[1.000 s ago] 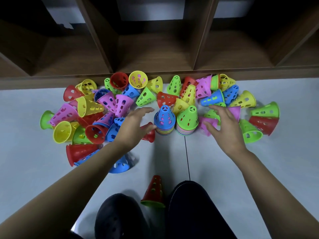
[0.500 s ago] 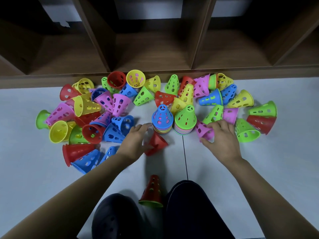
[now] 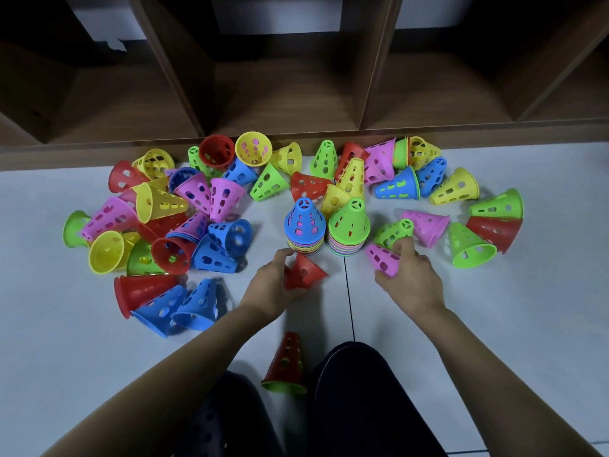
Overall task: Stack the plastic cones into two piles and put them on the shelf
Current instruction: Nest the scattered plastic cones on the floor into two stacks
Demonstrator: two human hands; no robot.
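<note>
Since a moment ago both hands have drawn back: left hand (image 3: 270,288) curls round a red cone (image 3: 304,270), right hand (image 3: 408,280) round a pink cone (image 3: 382,258), just before the blue-topped pile (image 3: 304,222) and green-topped pile (image 3: 350,225). Bare floor (image 3: 494,318) flanks the arms; shelf (image 3: 283,103) beyond.

A single wide-angle camera, worn on the person's head, gives the only view. It faces forward and steeply down onto the pale floor (image 3: 494,324) from close above. Both forearms come in from the bottom corners, and the left hand (image 3: 273,288) and right hand (image 3: 412,285) sit near the middle of the frame. The person's dark trouser leg (image 3: 356,390) fills the bottom edge. The scattered cones (image 3: 224,199) span the middle band. The wooden shelf (image 3: 283,103) runs along the top, its dividers fanning outward.
</note>
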